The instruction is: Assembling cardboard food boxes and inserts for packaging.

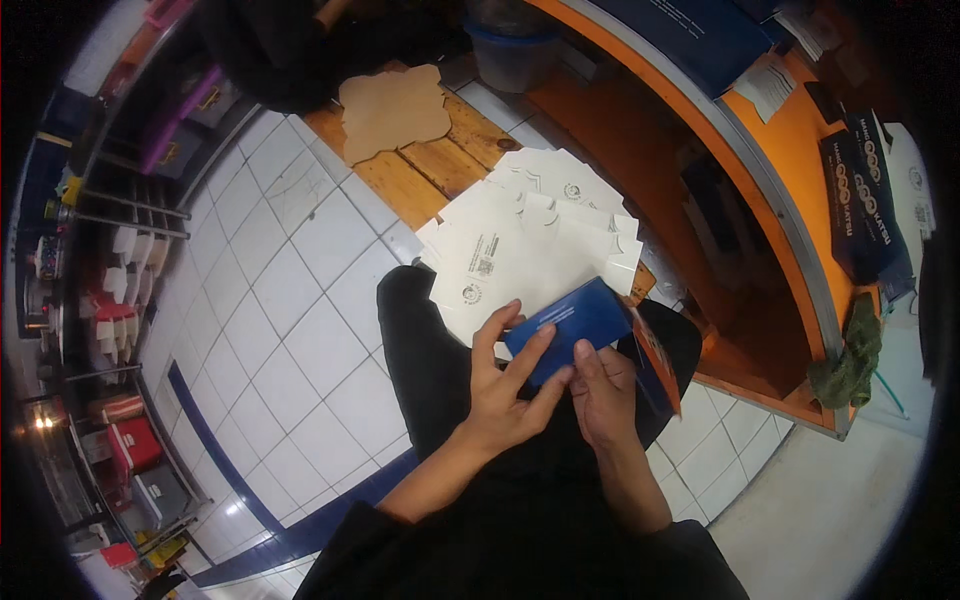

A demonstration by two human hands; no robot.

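Head view: a small blue box (565,325) is held over the near edge of a spread of white cardboard sheets (550,250), just above the lap of a person in dark trousers (420,335). The left hand (500,400) has its fingers spread, the tips of some resting on the upper face of the box and the thumb by its near edge; how firmly it presses cannot be told. The right hand (608,400) pinches the near right part of the box, thumb on top, with its other fingers curled and partly hidden.

As a judgement, the work looks partway: the blue box seems mostly shaped and closed, though its underside and far flaps cannot be checked. The white sheets lie flat, overlapping, with cut edges and printed marks, so none of those in sight has been folded up. Beside the right hand stands an orange-and-blue piece (657,350), tilted; whether it is part of the box cannot be told.

Beyond, a brown sheet (395,110) lies flat on the wooden bench (475,130), apparently unworked. On the orange counter (775,185), a large blue box (680,40) and dark printed boxes (858,205) stand apart from both hands.
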